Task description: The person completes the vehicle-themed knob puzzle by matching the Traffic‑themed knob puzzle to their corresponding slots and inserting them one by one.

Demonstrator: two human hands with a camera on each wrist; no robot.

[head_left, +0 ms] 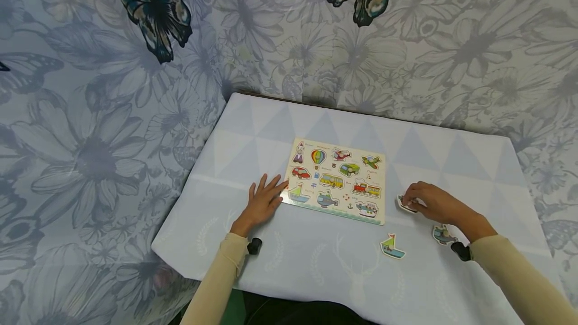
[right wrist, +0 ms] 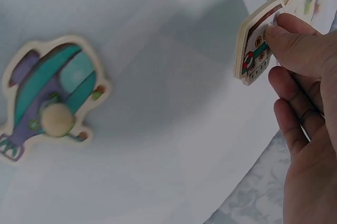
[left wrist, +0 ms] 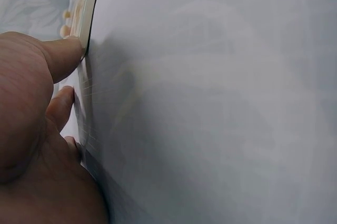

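Note:
My left hand [head_left: 260,206] lies with fingers spread beside a wooden vehicle puzzle board [head_left: 334,210] and touches its left edge. In the left wrist view the thumb [left wrist: 66,58] rests against the board's side. To the right of the board, my right hand [head_left: 435,204] pinches a ship puzzle piece [right wrist: 255,50] between thumb and fingers, tilted up on edge. Its other fingers are loosely bent. A submarine puzzle piece [head_left: 442,234] with a round knob [right wrist: 57,119] lies under the right wrist. Nearer the front lies a sailboat puzzle piece [head_left: 392,248].
On the board are a rocket [head_left: 299,153], a balloon [head_left: 318,156], a yellow bus [head_left: 331,180], a train [head_left: 367,188] and several other vehicles. The white patterned tabletop [head_left: 316,265] meets patterned wall fabric [head_left: 406,74] at its far edge.

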